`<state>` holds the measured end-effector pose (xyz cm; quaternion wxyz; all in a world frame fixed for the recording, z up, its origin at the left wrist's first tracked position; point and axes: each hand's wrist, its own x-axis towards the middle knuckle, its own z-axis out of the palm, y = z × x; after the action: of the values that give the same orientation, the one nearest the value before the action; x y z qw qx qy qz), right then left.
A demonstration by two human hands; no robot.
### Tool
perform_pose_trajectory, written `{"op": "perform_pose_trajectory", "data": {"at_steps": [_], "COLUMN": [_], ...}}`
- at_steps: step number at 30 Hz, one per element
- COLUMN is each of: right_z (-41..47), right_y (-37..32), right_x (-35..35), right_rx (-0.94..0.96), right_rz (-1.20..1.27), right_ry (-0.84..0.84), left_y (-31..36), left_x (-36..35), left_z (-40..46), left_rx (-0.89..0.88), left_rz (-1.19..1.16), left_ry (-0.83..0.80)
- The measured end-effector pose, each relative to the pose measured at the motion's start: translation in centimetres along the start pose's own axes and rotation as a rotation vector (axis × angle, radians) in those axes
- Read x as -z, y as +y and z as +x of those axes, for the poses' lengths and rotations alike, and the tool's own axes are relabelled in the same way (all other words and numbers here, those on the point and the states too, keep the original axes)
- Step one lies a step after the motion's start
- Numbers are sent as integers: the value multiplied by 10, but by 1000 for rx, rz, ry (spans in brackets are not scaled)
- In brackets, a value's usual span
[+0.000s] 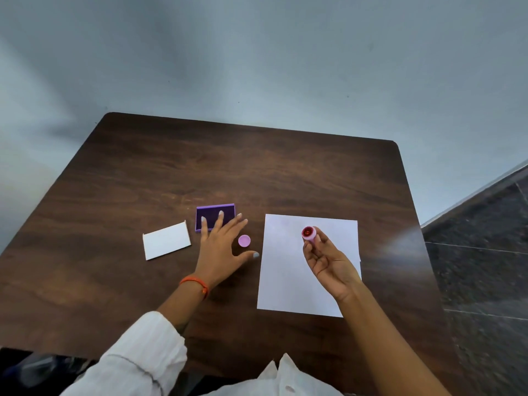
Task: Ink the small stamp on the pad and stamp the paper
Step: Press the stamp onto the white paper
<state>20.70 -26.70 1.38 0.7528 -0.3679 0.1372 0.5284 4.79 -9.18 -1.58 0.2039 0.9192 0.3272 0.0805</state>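
Note:
My right hand (328,261) holds a small pink stamp (309,234) above the white paper (288,281), tipped so its round red face points up and away from the sheet. The open purple ink pad (213,213) lies left of the paper. My left hand (221,247) is spread flat over the table, fingertips resting over the pad's near edge, holding nothing. A small pink round cap (244,240) lies between my left thumb and forefinger, on the table.
A white card-like lid (166,240) lies left of the ink pad. The dark wooden table (257,167) has a rounded far edge with a grey floor beyond it. Dark tiles show at the right. An orange band circles my left wrist.

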Motion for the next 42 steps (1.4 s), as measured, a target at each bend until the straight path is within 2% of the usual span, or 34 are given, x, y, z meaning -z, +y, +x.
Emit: {"op": "perform_pose_trajectory", "data": {"at_steps": [6, 14, 22, 25, 31, 34, 38, 42], "right_z": [5, 18, 37, 43, 48, 52, 59, 65], "right_y": [-5, -8, -9, -9, -1, 1, 5, 7], "right_x": [-3, -2, 1, 1, -12, -22, -33, -36], "right_rx": [54, 82, 213, 309, 616, 712, 748, 703], "right_rz": [-27, -48, -211, -438, -1127, -1372, -1609, -1795], "right_ry": [19, 144, 252, 358, 575, 569, 555, 545], "left_y": [12, 19, 17, 17, 16, 15, 15, 15], "left_x": [-11, -23, -27, -27, -28, -29, -28, -29], "left_z": [23, 53, 60, 62, 64, 64, 64, 63], "left_rx": [-130, -259, -300, -303, -292, -289, -284, -277], "left_rz": [48, 128, 234, 237, 237, 224, 208, 197], "left_ry": [-67, -169, -247, -251, -264, -265, -259, -260]}}
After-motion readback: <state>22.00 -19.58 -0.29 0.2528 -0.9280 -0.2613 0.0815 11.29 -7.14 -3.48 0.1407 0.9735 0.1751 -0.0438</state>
